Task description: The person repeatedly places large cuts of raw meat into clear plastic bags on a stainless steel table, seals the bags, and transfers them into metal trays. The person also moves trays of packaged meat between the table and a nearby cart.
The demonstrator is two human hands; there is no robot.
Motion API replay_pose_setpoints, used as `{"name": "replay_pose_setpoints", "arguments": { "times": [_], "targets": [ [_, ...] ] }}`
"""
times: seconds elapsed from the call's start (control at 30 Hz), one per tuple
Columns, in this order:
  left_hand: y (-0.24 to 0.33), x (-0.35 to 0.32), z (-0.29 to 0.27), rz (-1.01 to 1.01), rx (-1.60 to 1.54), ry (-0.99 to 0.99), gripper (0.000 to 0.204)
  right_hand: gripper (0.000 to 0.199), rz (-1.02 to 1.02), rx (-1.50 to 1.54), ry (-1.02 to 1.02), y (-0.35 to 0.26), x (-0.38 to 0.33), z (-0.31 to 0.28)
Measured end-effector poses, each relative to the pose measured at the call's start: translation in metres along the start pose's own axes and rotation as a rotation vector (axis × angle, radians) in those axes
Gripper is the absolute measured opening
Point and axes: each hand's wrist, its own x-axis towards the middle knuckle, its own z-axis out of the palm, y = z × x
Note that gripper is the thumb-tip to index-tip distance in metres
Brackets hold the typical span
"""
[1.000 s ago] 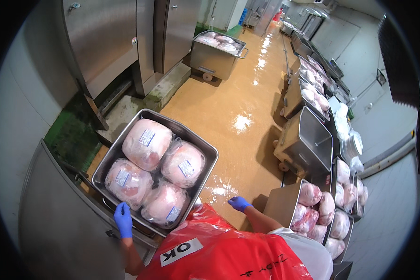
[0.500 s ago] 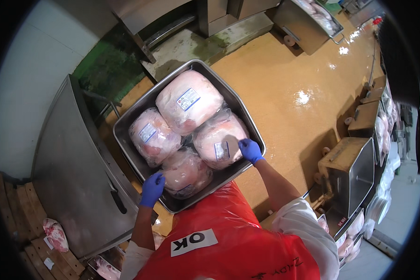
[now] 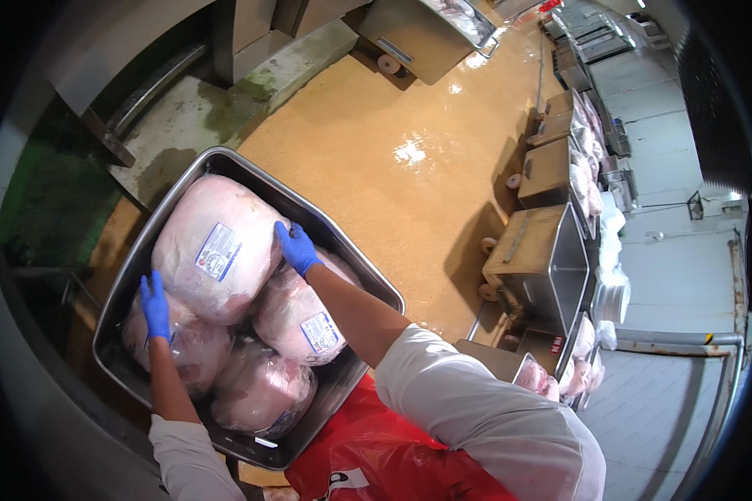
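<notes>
Both your hands have moved onto the top ham [image 3: 217, 250] in the tub [image 3: 134, 259]: left hand [image 3: 154, 306] flat on its near side, right hand [image 3: 297, 248] spread over its far edge.

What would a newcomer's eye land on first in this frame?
Most striking is the large pale-pink plastic-wrapped meat cut with a white label, lying uppermost in the square steel tub at lower left. The blue-gloved left hand and right hand press on its two sides, above three similar wrapped cuts. Behind, the wet, glossy tan floor catches the light.
</notes>
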Motion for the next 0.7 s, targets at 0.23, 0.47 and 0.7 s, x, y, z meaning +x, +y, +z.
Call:
{"name": "replay_pose_setpoints", "arguments": {
  "times": [0.23, 0.47, 0.7],
  "targets": [
    [0.024, 0.049, 0.013, -0.282, -0.404, -0.308, 0.086, 0.062, 0.333, 0.470, -0.101, -0.010, 0.032, 0.020],
    [-0.002, 0.082, 0.020, -0.377, -0.767, -0.423, 0.073, 0.052, 0.455, 0.624, -0.103, -0.030, 0.032, 0.026],
    [-0.010, 0.075, 0.020, -0.401, -1.016, -0.565, 0.064, 0.041, 0.451, 0.899, -0.290, -0.002, 0.051, 0.032]
  ]
}}
